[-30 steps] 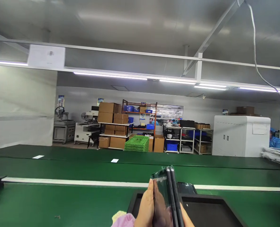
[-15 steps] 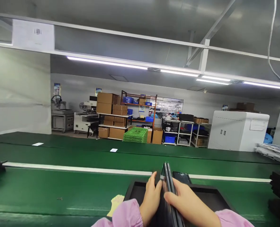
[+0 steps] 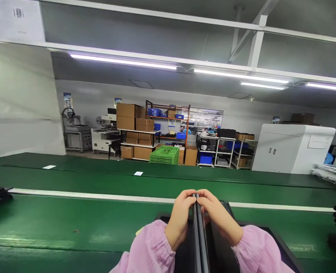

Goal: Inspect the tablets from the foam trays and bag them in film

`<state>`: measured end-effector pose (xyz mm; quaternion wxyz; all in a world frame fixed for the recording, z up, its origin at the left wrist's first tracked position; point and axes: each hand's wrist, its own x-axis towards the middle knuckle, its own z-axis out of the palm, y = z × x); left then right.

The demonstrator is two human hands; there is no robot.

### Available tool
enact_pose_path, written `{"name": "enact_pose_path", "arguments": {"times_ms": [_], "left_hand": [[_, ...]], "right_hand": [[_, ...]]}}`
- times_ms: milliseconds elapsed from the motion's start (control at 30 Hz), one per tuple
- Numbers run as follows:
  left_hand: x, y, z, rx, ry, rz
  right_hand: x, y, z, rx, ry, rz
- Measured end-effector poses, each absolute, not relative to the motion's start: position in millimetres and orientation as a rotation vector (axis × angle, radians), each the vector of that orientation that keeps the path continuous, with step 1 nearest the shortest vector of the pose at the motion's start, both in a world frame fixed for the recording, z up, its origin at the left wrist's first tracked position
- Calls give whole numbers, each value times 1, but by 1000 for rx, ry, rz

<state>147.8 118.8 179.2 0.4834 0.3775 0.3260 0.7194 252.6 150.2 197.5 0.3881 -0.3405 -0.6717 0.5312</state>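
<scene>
Both hands pinching two thin dark panels together, edge-on, bottom centre of frame.

Left hand (image 3: 180,218) and right hand (image 3: 217,218) are closing fingertips over the top edge of the panels (image 3: 198,235), likely keeping the pair flush, above a black tray (image 3: 278,242) on the green belt (image 3: 71,227). Versus half a second ago: the right hand is gripping higher, at the top edge, and the panels are sitting lower.

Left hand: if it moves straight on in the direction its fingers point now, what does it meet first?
The left hand points right, so it meets the thin dark panels it already pinches, with the right hand just beyond.
</scene>
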Motion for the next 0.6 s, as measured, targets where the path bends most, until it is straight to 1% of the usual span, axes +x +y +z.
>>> {"name": "enact_pose_path", "arguments": {"times_ms": [100,267,367,600], "left_hand": [[145,116,182,949,808,1722],[147,112,186,973,810,1652],[148,111,187,981,777,1607],[148,109,188,990,819,1629]], "right_hand": [[254,149,196,-770,-1677,1470],[258,148,195,-663,-1621,1554],[259,147,194,-632,-1620,1577],[259,150,193,-609,-1580,1586]]}}
